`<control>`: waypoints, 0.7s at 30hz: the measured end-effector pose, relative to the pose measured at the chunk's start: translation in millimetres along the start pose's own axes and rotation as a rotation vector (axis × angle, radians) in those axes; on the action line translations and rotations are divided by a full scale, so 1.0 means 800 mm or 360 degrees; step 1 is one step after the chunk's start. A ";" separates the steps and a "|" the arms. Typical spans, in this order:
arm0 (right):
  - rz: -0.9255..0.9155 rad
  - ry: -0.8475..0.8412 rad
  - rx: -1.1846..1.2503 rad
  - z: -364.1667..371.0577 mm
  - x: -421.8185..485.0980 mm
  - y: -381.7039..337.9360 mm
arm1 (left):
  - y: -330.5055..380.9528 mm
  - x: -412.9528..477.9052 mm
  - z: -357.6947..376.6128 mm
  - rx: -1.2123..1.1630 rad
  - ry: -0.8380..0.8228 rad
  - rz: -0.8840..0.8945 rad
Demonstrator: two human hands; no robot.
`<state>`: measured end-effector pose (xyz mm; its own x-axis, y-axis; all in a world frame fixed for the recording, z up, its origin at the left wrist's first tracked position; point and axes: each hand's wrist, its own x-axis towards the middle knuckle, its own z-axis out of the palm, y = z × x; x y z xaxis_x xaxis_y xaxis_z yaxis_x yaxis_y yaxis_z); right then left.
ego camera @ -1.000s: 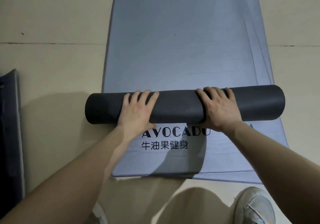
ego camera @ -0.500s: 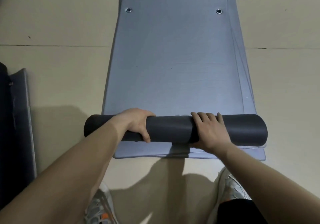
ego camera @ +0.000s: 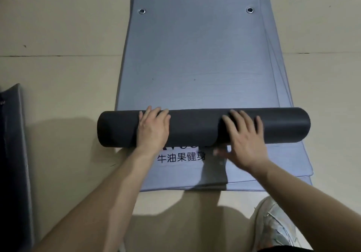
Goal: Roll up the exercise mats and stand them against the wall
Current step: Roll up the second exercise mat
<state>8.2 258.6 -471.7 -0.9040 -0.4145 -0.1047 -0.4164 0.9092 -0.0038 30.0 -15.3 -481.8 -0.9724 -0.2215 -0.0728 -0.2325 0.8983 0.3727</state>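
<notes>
A dark grey rolled mat (ego camera: 197, 128) lies crosswise on a stack of flat blue-grey mats (ego camera: 195, 56). Its unrolled part runs away from me. My left hand (ego camera: 153, 129) lies flat on the roll's left half, fingers draped over the top. My right hand (ego camera: 247, 140) presses on the right half with fingers spread, slightly blurred, thumb down near the mat below. Black printed lettering (ego camera: 181, 157) shows on the flat mat just in front of the roll, partly covered by it.
Two metal eyelets (ego camera: 142, 11) (ego camera: 249, 10) sit at the far end of the top flat mat. Another dark mat (ego camera: 13, 154) lies along the left edge. My pale shoe (ego camera: 273, 226) is at the bottom right on the beige floor (ego camera: 58, 95).
The roll has moved away from me, off the stack's near edge, exposing the printed lettering. My left hand went from wrapped around the roll to lying flat; my right fingers spread.
</notes>
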 end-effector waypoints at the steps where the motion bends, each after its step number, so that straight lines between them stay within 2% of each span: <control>1: -0.0007 -0.0094 -0.0083 0.013 0.000 0.001 | 0.000 0.015 -0.004 -0.0011 -0.0095 0.0020; 3: 0.0005 -0.0134 -0.0158 0.024 0.022 0.003 | -0.001 0.035 -0.012 0.0053 -0.0301 0.0189; 5: 0.0013 -0.0102 -0.0146 0.025 0.050 0.009 | -0.006 0.046 -0.022 0.0312 -0.0426 0.0343; 8: -0.0050 -0.0114 -0.0128 0.013 0.080 0.022 | -0.019 0.043 -0.022 0.0774 -0.0347 0.0461; 12: -0.0090 -0.0239 -0.0139 -0.009 0.095 0.026 | -0.012 0.044 -0.022 0.0675 -0.0306 0.0447; 15: -0.0107 -0.0465 -0.0125 -0.031 0.084 0.018 | 0.005 0.042 -0.047 0.0673 -0.0553 0.0399; 19: -0.0142 -0.0907 0.0024 -0.052 0.047 0.014 | 0.012 0.013 -0.064 0.0605 -0.1100 0.0322; 21: -0.0108 -0.0987 0.0100 -0.057 0.019 0.008 | 0.014 0.006 -0.069 0.0554 -0.1333 0.0284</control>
<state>-12.7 256.5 -428.2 -0.6435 -0.3883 -0.6597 -0.4476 0.8900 -0.0873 23.9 -27.3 -426.9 -0.6577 0.1559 -0.7370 0.0617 0.9862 0.1536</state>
